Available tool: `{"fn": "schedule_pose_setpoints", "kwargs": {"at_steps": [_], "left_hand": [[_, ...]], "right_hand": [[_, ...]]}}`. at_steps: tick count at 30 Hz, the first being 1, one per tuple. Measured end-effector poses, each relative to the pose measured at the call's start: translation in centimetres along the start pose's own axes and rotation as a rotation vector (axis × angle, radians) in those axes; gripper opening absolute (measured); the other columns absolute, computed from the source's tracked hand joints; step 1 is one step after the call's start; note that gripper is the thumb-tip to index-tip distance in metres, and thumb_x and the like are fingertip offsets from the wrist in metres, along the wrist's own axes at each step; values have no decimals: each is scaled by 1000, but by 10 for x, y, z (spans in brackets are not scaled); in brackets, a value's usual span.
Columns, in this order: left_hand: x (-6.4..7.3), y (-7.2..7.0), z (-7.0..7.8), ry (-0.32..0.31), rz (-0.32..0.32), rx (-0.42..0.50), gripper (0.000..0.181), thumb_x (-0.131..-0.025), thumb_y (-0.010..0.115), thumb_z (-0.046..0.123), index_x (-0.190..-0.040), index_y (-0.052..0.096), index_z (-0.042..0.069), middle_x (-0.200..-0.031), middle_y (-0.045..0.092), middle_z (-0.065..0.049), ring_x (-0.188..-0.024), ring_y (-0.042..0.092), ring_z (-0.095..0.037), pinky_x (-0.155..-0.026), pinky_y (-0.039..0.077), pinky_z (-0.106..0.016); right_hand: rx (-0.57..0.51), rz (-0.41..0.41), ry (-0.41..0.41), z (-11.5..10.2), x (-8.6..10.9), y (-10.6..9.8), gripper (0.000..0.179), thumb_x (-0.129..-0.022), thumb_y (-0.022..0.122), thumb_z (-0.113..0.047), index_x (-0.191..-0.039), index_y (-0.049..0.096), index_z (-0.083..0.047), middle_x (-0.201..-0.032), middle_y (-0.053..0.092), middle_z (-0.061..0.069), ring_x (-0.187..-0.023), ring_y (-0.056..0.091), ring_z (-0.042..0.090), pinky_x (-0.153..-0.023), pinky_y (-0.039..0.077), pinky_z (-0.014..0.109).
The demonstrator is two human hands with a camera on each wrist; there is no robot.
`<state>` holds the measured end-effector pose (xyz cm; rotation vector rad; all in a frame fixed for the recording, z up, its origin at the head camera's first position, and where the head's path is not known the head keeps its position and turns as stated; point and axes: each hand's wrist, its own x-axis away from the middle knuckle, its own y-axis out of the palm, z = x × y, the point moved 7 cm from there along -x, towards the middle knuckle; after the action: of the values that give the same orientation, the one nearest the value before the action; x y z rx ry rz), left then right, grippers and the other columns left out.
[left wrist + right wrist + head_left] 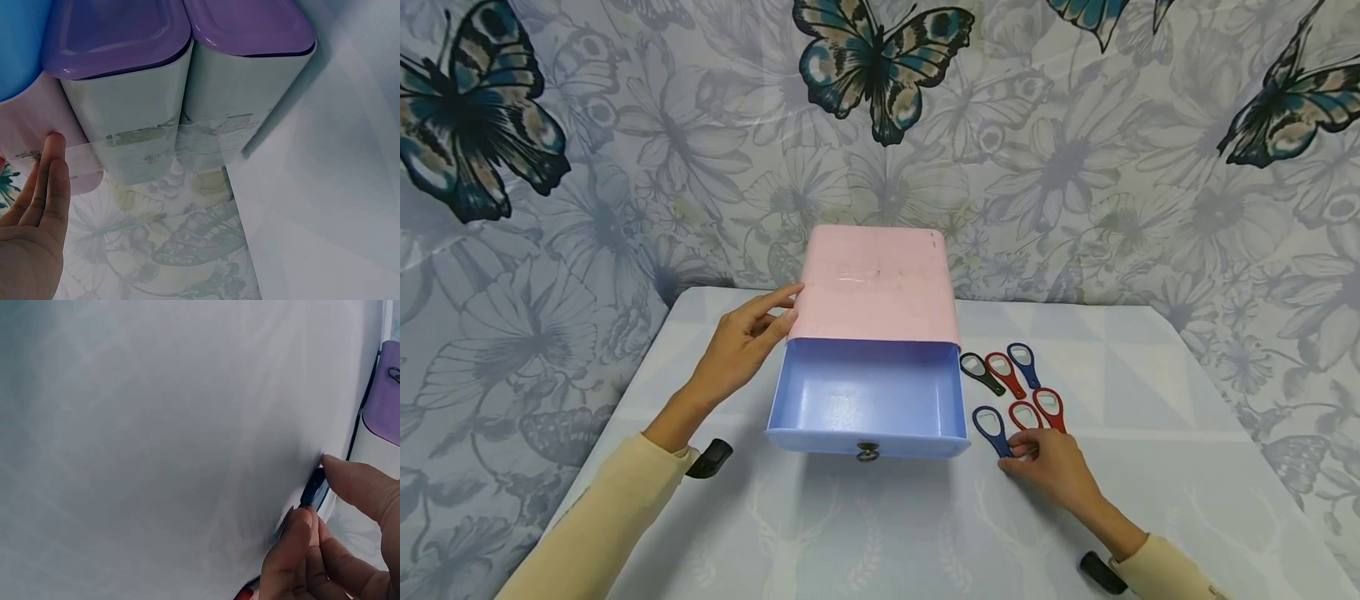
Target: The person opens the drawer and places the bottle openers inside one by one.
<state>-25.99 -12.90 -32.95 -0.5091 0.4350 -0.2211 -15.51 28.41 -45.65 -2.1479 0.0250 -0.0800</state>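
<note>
The pink casing point(876, 283) has its blue drawer point(865, 392) pulled out, with nothing visible inside and a metal knob on its front. My left hand point(737, 346) rests its fingertips against the casing's left side. In the left wrist view, the fingers of my left hand point(40, 194) are fairly straight on the pink wall. To the right of the drawer, my right hand point(1052, 467) pinches the handle end of a small blue oval-ringed tool point(991, 425). Thumb and fingers meet on this blue handle point(315, 484) in the right wrist view.
Several similar tools lie beyond my right hand: a black one point(981, 372), red ones point(1006, 375) and another blue one point(1024, 362). Pale units with purple drawers point(256, 28) adjoin the pink casing. A patterned cloth point(700, 167) stands behind the table point(1120, 367).
</note>
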Motion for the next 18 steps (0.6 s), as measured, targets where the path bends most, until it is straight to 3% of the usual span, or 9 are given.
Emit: {"fn": "schedule_pose_setpoints", "kwargs": {"at_steps": [10,18], "left_hand": [[-1,1,-3,-1,-4,0,45,-105,55,28,-149,49,36,-131,61,-8,-77,64,-19,-60,42,-29],[0,0,0,2,1,1,45,-105,56,28,-149,49,35,-131,61,-8,-77,64,-19,-61,42,-28]], "right_hand": [[-39,-5,-28,-1,1,-3,23,-73,87,-15,-89,77,-3,-75,70,-1,-69,62,9,-64,52,22],[-101,14,-40,-4,1,-11,22,-76,85,-11,-94,79,0,-75,71,-1,-67,62,7,-61,51,19]]}}
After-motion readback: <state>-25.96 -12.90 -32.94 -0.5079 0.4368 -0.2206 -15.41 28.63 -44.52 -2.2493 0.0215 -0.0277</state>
